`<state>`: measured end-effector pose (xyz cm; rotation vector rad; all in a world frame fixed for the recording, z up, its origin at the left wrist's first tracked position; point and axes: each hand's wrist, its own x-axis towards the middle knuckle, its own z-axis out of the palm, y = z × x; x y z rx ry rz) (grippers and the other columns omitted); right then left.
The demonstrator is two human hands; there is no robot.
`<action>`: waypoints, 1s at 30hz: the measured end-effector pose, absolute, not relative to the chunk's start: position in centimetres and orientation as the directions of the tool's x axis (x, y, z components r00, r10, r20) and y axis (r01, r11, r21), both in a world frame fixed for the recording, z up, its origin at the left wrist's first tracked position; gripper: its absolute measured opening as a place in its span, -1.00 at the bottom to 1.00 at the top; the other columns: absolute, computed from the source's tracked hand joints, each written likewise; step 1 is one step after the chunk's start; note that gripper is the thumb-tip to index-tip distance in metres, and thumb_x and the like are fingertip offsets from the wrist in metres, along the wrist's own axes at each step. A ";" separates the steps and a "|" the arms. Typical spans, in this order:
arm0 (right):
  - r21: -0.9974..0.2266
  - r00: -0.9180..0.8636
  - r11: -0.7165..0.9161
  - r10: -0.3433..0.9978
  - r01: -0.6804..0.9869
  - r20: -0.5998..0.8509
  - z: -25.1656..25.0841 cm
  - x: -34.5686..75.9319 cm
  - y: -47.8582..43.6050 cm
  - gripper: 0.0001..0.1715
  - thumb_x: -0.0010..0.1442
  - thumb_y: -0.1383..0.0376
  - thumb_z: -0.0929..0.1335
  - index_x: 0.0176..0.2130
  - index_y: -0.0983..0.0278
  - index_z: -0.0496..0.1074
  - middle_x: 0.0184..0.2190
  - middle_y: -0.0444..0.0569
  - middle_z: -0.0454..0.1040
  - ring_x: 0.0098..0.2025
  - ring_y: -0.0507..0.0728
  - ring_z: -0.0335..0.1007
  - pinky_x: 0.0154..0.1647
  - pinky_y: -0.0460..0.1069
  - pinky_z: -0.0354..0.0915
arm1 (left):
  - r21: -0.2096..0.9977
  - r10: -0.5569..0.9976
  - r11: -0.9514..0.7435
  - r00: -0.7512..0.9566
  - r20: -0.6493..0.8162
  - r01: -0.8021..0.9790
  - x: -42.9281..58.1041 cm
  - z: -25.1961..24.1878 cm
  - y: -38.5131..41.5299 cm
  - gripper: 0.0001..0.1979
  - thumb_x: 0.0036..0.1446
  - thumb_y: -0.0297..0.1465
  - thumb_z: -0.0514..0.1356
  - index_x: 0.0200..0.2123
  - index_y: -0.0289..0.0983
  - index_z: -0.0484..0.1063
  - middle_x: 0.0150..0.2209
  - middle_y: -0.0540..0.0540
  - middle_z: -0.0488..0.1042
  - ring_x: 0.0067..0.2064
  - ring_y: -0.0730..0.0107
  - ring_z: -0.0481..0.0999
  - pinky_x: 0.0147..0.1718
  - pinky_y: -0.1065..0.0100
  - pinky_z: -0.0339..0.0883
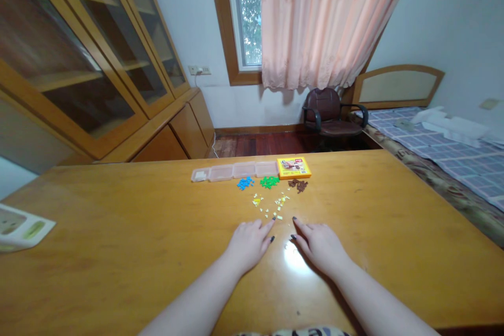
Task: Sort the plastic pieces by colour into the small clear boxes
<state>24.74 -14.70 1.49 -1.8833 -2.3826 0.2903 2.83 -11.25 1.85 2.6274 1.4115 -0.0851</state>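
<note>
My left hand (pixel 249 243) lies flat on the wooden table (pixel 118 231), its index finger stretched toward scattered pale yellow small bricks (pixel 275 205). My right hand (pixel 318 241) rests flat beside it, fingers apart, holding nothing. Beyond the hands sit three little piles: blue pieces (pixel 244 184), green pieces (pixel 270 182) and brown pieces (pixel 298 185). Behind them stands a row of clear plastic trays (pixel 234 171) and a yellow box (pixel 293 167).
A white packet (pixel 19 227) lies at the table's left edge. A wooden glass-door cabinet (pixel 90 63) lines the left wall. A dark chair (pixel 328 113) stands under the curtained window, and a bed (pixel 444 152) is on the right.
</note>
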 end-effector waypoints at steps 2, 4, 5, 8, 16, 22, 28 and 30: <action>-0.212 -0.224 0.210 0.974 0.954 -0.043 1.3 24.8 -14.5 -0.43 0.29 0.08 0.11 0.16 0.28 0.25 -0.22 0.12 0.53 -0.23 0.22 0.45 -0.22 0.04 0.22 | 0.115 0.828 -0.533 0.545 -0.131 0.838 2.3 1.7 -11.3 -0.56 0.24 -0.25 -0.06 0.18 -0.06 0.16 -0.22 -0.12 0.42 -0.20 0.22 0.45 -0.20 0.22 0.30; -0.211 -0.228 0.215 0.973 0.954 -0.043 1.1 24.8 -14.3 -0.41 0.29 0.06 0.10 0.18 0.28 0.23 -0.22 0.13 0.53 -0.23 0.22 0.45 -0.22 0.03 0.22 | 0.115 0.840 -0.515 0.527 -0.131 0.849 1.9 1.5 -11.2 -0.56 0.24 -0.27 -0.06 0.18 -0.06 0.16 -0.22 -0.12 0.41 -0.22 0.23 0.44 -0.19 0.22 0.29; -0.204 -0.232 0.219 0.972 0.954 -0.045 1.1 24.7 -14.2 -0.41 0.29 0.05 0.10 0.18 0.27 0.21 -0.23 0.12 0.54 -0.23 0.22 0.46 -0.24 0.03 0.23 | 0.113 0.848 -0.506 0.517 -0.120 0.855 1.8 1.4 -11.1 -0.56 0.23 -0.27 -0.04 0.18 -0.06 0.17 -0.22 -0.13 0.41 -0.21 0.23 0.44 -0.19 0.21 0.29; -0.164 -0.244 0.230 0.967 0.959 -0.073 1.3 24.5 -13.8 -0.39 0.27 0.01 0.12 0.20 0.20 0.18 -0.31 0.09 0.55 -0.28 0.23 0.47 -0.30 0.02 0.22 | 0.093 0.865 -0.498 0.502 -0.022 0.862 1.8 1.0 -10.6 -0.56 0.20 -0.22 0.02 0.15 -0.07 0.21 -0.07 -0.17 0.38 -0.04 0.14 0.36 -0.04 0.11 0.22; -0.182 -0.330 0.301 0.931 0.936 -0.159 3.0 23.0 -12.1 -0.44 0.25 0.02 0.17 0.16 0.15 0.21 -0.28 0.09 0.56 -0.27 0.22 0.49 -0.32 -0.02 0.23 | 0.092 0.853 -0.522 0.518 0.066 0.848 2.6 -0.6 -8.6 -0.47 0.15 -0.08 0.05 0.19 0.03 0.13 0.30 -0.13 -0.02 0.31 -0.05 -0.16 0.18 -0.21 -0.36; -0.199 -0.331 0.296 0.929 0.934 -0.167 4.0 20.8 -10.6 -0.41 0.26 0.00 0.14 0.16 0.21 0.22 -0.23 0.15 0.54 -0.22 0.25 0.48 -0.27 0.02 0.27 | 0.153 0.866 -0.497 0.498 0.034 0.854 2.6 -0.6 -6.7 -0.46 0.16 -0.11 0.05 0.21 0.01 0.10 0.32 -0.16 -0.09 0.32 -0.04 -0.21 0.18 -0.20 -0.34; -0.202 -0.282 0.248 0.945 0.947 -0.163 4.1 19.9 -8.3 -0.46 0.26 0.04 0.16 0.12 0.23 0.26 -0.23 0.15 0.53 -0.22 0.24 0.47 -0.28 0.02 0.26 | 0.197 0.894 -0.447 0.430 0.124 0.873 1.3 0.0 -6.9 -0.53 0.16 -0.28 0.08 0.16 -0.11 0.20 0.26 -0.17 0.07 0.28 0.07 -0.02 0.21 -0.11 -0.20; -0.203 -0.284 0.253 0.948 0.946 -0.141 4.0 19.9 -8.0 -0.51 0.26 0.10 0.17 0.11 0.21 0.26 -0.24 0.11 0.53 -0.24 0.20 0.47 -0.28 0.01 0.25 | 0.196 0.874 -0.483 0.459 0.157 0.853 0.9 0.2 -7.2 -0.57 0.17 -0.32 0.07 0.13 -0.10 0.26 0.23 -0.14 0.14 0.27 0.10 0.02 0.21 -0.10 -0.17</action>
